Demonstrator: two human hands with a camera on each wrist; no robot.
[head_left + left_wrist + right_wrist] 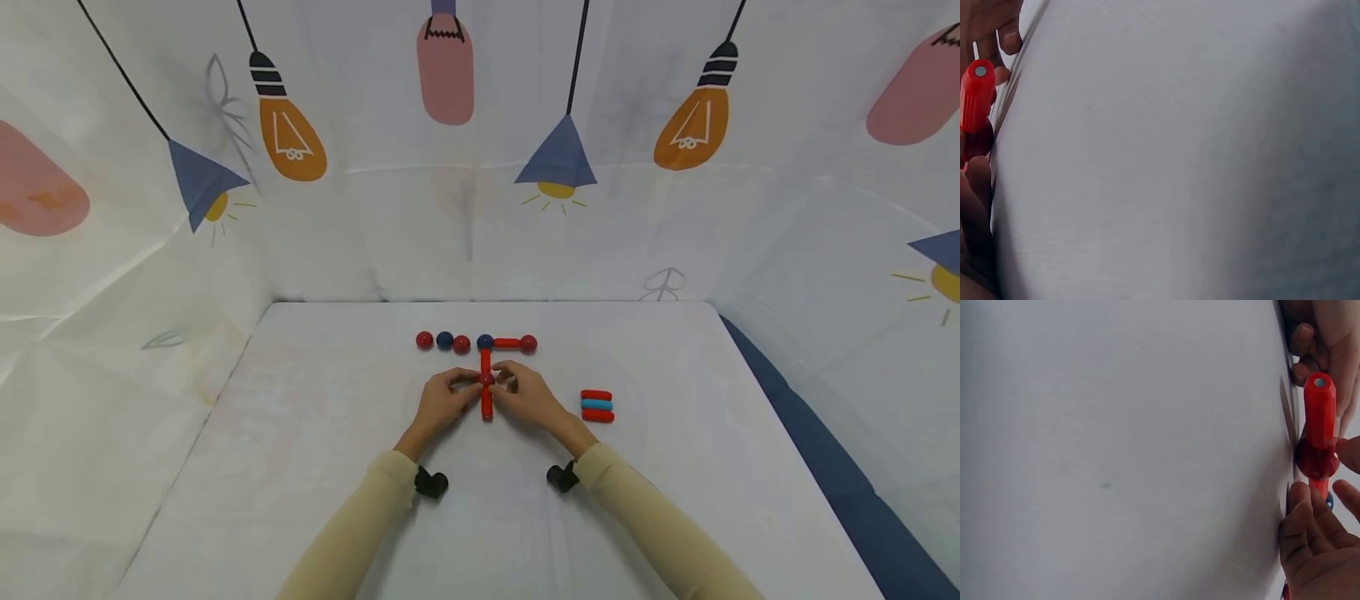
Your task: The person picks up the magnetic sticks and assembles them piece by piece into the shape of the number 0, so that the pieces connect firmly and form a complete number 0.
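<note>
A red ball (486, 379) joins two red sticks in a line on the white table. The far red stick (485, 360) runs to a dark blue ball (485, 342); the near red stick (1320, 412) points towards the person, a small grey disc on its end. My left hand (442, 400) pinches the red ball from the left, thumb and index finger at its side. From the right, my right hand (528, 395) has its thumb and fingertips around the same ball. Another red stick (507, 343) extends right from the dark blue ball to a second red ball (528, 343).
Left of the joined pieces lie a red ball (424, 340), a dark blue ball (445, 340) and another red ball (462, 343). Right of my right hand, a light blue stick (597, 405) lies between two red sticks. A printed cloth (480, 233) hangs behind the table.
</note>
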